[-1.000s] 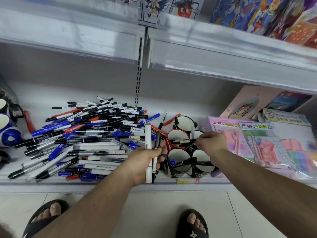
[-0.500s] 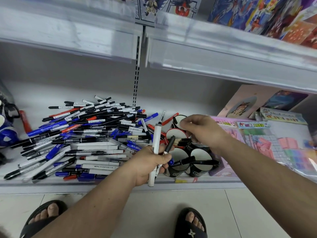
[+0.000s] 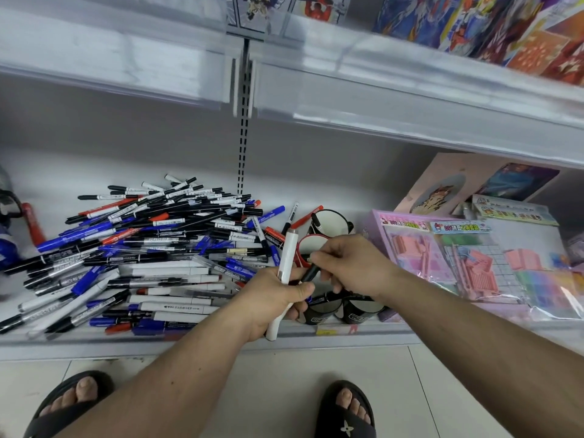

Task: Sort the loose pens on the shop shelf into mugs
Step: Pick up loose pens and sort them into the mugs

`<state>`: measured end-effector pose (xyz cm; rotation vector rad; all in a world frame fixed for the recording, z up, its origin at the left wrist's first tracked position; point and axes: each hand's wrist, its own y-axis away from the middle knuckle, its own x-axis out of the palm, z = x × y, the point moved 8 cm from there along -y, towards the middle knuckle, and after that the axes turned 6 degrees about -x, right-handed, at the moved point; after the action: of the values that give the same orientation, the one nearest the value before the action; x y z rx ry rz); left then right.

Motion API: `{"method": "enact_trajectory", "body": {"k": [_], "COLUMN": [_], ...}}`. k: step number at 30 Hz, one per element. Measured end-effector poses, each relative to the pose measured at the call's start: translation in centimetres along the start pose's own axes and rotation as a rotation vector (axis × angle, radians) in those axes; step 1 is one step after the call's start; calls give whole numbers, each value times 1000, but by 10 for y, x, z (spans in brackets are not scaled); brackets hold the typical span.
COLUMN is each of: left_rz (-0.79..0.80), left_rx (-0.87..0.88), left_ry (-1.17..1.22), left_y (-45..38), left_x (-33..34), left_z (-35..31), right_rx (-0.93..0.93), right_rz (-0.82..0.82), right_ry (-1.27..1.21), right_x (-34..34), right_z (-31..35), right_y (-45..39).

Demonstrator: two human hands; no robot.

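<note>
Pens in transfer: your left hand (image 3: 278, 295) is wrapped round a fat white marker with a grey cap (image 3: 288, 257) and a slim black pen (image 3: 310, 273), both standing up out of the fist. Your right hand (image 3: 350, 263) has its fingers curled over the black pen's upper end, pinching it just above the red-rimmed mug (image 3: 311, 248).

Step, as it reads: you are taking the black pen out of the left-hand bunch to sort it. Next move calls for the left grip to ease on that one pen alone, then a short carry to a mug.

Mugs: two black mugs with white insides (image 3: 363, 308) at the near shelf edge, pens already laid across them; another black mug (image 3: 331, 218) farther back.

Heap of loose black, blue, red and white pens (image 3: 151, 257) covers the shelf (image 3: 94, 343) to the left, largely unsorted. Pink packaged stationery sets (image 3: 442, 257) lie right.
</note>
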<state>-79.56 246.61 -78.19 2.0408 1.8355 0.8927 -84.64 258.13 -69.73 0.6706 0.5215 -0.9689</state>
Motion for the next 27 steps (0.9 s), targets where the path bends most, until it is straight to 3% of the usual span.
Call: {"method": "enact_trajectory", "body": {"k": [3,7,9,17,23,27], "left_rz": [-13,-128,-179,-207,-126,-86], "left_rx": [-25,-40,-63,-115,-146,-104], "left_ry": [150,294,339,316,401,349], "left_y": [-6,-18,-21,-30,-27,-17], "left_x": [-4,-28,-37,-48,-52,-56], "left_z": [6,1,-1,1,4,1], "right_rx": [-17,58,113,223,272,239], "right_rz": [-164,-632,-711,-617,-348,-361], "right_ry": [46,-20,67,188,195,161], "right_x": [-24,-106,-122,-94,-52,-48], "right_z": [0,-32,-51,-84,-82,-65], "right_y": [-18,-31,-37,-94,-121,-115]}}
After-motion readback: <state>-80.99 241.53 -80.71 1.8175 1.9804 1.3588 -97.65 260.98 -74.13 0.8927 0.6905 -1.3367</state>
